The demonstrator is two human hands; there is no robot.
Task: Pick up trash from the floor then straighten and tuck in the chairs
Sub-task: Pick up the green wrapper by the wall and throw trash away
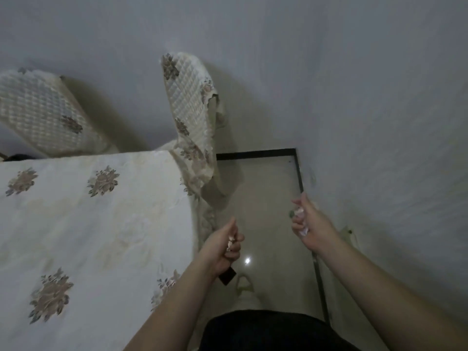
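Observation:
My left hand (224, 245) is closed around small scraps of trash, a pale wrapper showing between the fingers and a dark piece (227, 276) sticking out below the palm. My right hand (307, 219) holds crumpled pale paper with a greenish bit at the fingertips. Both hands hover over the narrow strip of floor (268, 198) between the table and the wall. A chair (190, 115) with a quilted floral cover stands at the table's far corner, its cover hanging loose. A second covered chair (43, 112) leans at the far left behind the table.
A table with a cream floral cloth (88, 224) fills the left side. A grey wall (379, 122) closes the right. A dark skirting line (255, 154) borders the floor. My foot in a pale slipper (244, 285) stands on the floor below the hands.

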